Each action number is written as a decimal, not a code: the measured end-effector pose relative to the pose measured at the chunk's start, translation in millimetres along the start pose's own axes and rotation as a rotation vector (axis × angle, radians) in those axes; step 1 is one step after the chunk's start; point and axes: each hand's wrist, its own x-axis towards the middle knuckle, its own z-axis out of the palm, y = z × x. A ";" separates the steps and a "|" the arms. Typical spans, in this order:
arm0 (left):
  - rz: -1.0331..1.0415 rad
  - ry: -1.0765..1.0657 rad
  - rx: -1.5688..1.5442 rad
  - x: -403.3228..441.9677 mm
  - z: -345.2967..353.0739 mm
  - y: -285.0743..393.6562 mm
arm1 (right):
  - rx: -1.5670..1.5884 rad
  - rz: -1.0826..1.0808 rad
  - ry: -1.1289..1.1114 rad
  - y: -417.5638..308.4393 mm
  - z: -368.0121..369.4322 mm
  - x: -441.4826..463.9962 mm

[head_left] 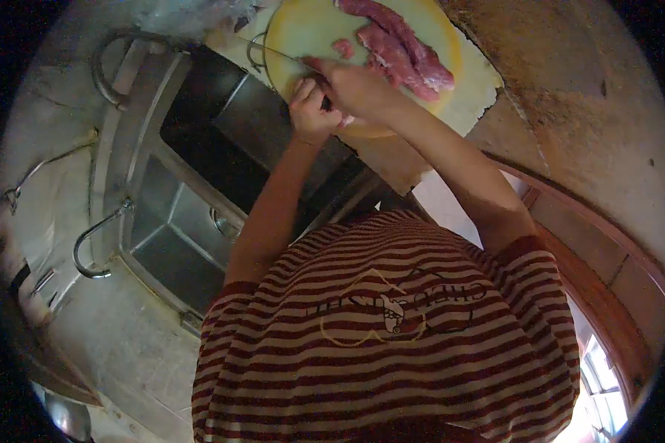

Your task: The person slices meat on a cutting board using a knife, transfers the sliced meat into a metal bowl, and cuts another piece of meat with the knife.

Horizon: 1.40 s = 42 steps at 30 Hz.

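My right hand (355,90) is closed around a knife (277,52), whose thin blade points to the upper left over the rim of a round cutting board (292,29). Beside it, my left hand (314,111) has its fingers curled at the board's near edge. A piece of meat (346,119) shows pale pink at its fingers; most of it is hidden under the hands. Long strips of raw meat (406,55) lie on the right of the board, and a small meat scrap (343,49) rests to their left.
A metal sink with two basins (174,229) lies left of the board, with curved faucets (92,269) along its far side. A wire handle or ring (256,53) stands by the board's left rim. Brown worn countertop (561,81) extends to the right.
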 end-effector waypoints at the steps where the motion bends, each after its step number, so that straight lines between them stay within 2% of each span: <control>1: 0.011 -0.007 0.044 -3.1 0.9 -2.0 | -0.005 0.063 -0.075 -4.3 -6.3 10.5; 2: 0.022 -0.013 0.089 -5.8 1.6 -4.9 | -0.010 0.124 -0.150 -8.5 -13.7 17.1; 6: 0.046 0.030 0.082 -3.6 5.2 -4.4 | 0.049 0.148 -0.156 1.2 -49.7 0.9; 8: 0.007 0.020 0.054 -9.1 5.7 -4.7 | -0.039 0.071 -0.070 -4.4 -60.9 -31.1; 10: -0.004 0.073 0.056 -5.8 6.7 0.8 | -0.142 -0.158 0.184 -4.3 -60.3 -65.4; 12: -0.012 0.119 0.061 -4.9 4.9 1.7 | -0.052 0.222 -0.176 -23.5 -72.3 -93.9; 14: 0.038 0.087 0.081 -6.7 4.2 0.2 | -0.059 0.266 -0.212 -22.4 -69.7 -113.0; 19: 0.002 0.064 0.064 -8.3 7.0 -1.5 | -0.084 0.348 -0.309 -19.4 -57.0 -116.5; 21: -0.015 0.052 0.071 -10.4 5.9 -0.8 | -0.075 0.176 -0.130 -12.5 -39.4 -101.7; 23: -0.010 0.085 0.068 -10.2 8.5 -3.1 | -0.101 0.221 -0.203 -20.0 -31.3 -65.2; 25: -0.006 0.064 0.031 -5.9 6.2 -3.1 | -0.079 0.086 -0.151 -23.0 -27.0 -28.3; 27: 0.004 0.038 -0.004 -5.0 1.0 -1.0 | -0.035 0.056 -0.134 -14.4 -10.6 8.3; 29: -0.008 -0.061 0.115 -8.4 -2.3 -0.8 | 0.004 0.016 -0.114 -8.2 -16.4 24.2; 30: 0.002 -0.057 0.119 -10.4 -3.1 -1.4 | 0.016 0.058 -0.173 -6.7 -28.2 27.3; 32: -0.066 -0.048 -0.017 -11.4 -3.3 -4.4 | 0.023 0.097 -0.226 -2.7 -46.1 19.9; 34: -0.075 0.012 -0.025 -12.8 -8.3 5.6 | -0.085 0.045 -0.043 -0.2 -60.2 -12.6; 36: -0.096 0.068 -0.035 -11.8 -12.8 19.1 | -0.043 -0.070 0.079 -3.8 -69.5 -48.0; 38: 0.000 0.027 0.005 -8.1 -13.5 29.4 | -0.130 -0.115 0.106 -1.4 -65.6 -85.0; 40: 0.001 0.022 0.018 -14.9 -5.0 23.4 | -0.082 0.219 -0.190 -18.5 -72.5 -113.9; 42: 0.015 0.014 0.028 -19.5 -1.4 18.1 | -0.119 0.271 -0.265 -23.0 -73.5 -127.9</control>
